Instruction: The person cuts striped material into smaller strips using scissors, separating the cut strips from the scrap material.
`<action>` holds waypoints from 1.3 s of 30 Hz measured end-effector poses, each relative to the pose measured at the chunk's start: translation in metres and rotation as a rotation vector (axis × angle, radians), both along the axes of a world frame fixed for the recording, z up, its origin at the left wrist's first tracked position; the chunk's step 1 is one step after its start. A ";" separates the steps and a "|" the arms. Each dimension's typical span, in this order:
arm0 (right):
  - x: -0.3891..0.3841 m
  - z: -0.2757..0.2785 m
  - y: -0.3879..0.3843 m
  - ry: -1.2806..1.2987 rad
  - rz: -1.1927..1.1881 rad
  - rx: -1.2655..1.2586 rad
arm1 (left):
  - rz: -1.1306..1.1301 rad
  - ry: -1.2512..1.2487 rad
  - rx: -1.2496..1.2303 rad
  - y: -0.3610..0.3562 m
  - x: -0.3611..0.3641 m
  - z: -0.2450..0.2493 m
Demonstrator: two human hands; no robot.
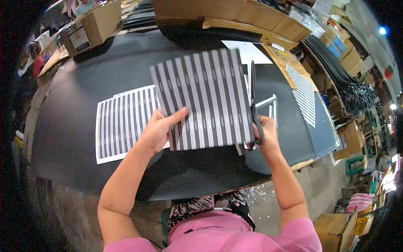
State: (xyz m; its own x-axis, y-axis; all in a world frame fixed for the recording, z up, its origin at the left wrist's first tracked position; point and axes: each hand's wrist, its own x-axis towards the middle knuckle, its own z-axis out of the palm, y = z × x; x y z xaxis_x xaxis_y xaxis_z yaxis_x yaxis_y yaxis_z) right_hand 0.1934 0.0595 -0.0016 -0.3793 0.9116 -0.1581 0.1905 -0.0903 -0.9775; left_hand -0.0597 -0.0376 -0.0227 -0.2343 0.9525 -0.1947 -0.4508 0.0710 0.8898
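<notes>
My left hand grips a black-and-grey striped sheet by its lower left side, thumb on top, holding it up over the table. In my right hand is a pair of black-handled scissors, blades pointing away from me along the sheet's right edge. Another striped sheet with a white border lies flat on the left, partly under my left hand and the raised sheet. Behind the scissors, narrow white-edged strips rest on the table.
The work table has a black top. At its back stand a cardboard box and a long carton. White paper and a striped piece lie at the right. Dark strips are stacked beyond.
</notes>
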 end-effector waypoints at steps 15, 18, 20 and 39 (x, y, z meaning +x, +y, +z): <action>0.016 -0.003 -0.055 -0.240 0.172 0.114 | 0.244 0.075 0.261 -0.002 -0.021 0.013; 0.012 -0.002 -0.055 -0.255 0.181 0.098 | 0.242 0.094 0.273 -0.003 -0.019 0.016; 0.011 -0.004 -0.053 -0.270 0.186 0.126 | 0.245 0.113 0.295 -0.003 -0.018 0.016; 0.009 -0.002 -0.051 -0.266 0.168 0.034 | 0.188 0.086 0.292 -0.002 -0.013 0.009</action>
